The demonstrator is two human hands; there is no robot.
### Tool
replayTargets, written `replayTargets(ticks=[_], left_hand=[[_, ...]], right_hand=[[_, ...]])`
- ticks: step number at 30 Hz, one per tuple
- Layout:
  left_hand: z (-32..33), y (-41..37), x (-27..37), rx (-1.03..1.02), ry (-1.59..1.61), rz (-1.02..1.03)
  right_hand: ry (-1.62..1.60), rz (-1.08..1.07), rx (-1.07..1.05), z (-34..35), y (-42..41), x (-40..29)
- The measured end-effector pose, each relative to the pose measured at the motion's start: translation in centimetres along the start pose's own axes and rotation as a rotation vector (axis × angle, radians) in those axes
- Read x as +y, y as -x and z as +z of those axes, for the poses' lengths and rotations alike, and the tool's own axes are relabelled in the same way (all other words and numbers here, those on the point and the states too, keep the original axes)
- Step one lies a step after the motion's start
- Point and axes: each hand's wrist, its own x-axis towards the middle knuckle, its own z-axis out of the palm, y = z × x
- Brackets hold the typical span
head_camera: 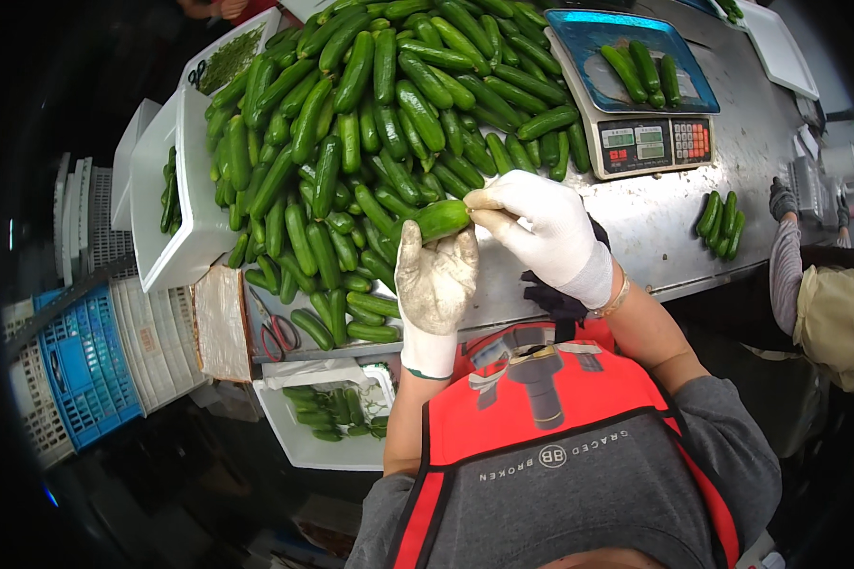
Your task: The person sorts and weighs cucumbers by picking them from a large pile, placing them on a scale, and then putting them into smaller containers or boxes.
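Both my hands wear white knit work gloves, and the left palm is stained. My left hand (436, 284) is palm up and holds a green cucumber (438, 220), its fingers partly hidden behind it. The thumb and fingertips of my right hand (541, 227) pinch the cucumber's right end. Just beyond my hands, a large heap of cucumbers (370, 121) covers much of the metal table (626, 213). Red-handled scissors (277, 331) lie at the table's front left, next to loose cucumbers.
A digital scale (633, 64) carrying several cucumbers stands back right. Another cucumber group (721, 225) lies nearer a co-worker's gloved hand (782, 199). White foam boxes stand at left (185, 185) and below the table edge (277, 427). Plastic crates (85, 355) are stacked far left.
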Motion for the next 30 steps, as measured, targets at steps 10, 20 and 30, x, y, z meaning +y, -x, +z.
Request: replayTargets(ticks=[10, 20, 30], left_hand=[[-0.9, 1.1, 0.0, 0.064, -0.175, 0.052], [-0.2, 2.0, -1.0, 0.105, 0.231, -0.162], [1.5, 2.1, -1.6, 0.105, 0.208, -0.198]], right_hand=[[0.139, -0.072, -0.176, -1.0, 0.3, 1.0], [-0.130, 0.188, -0.125, -0.5, 0.7, 1.1], [-0.428, 0.324, -0.353, -1.5, 0.0, -0.8]])
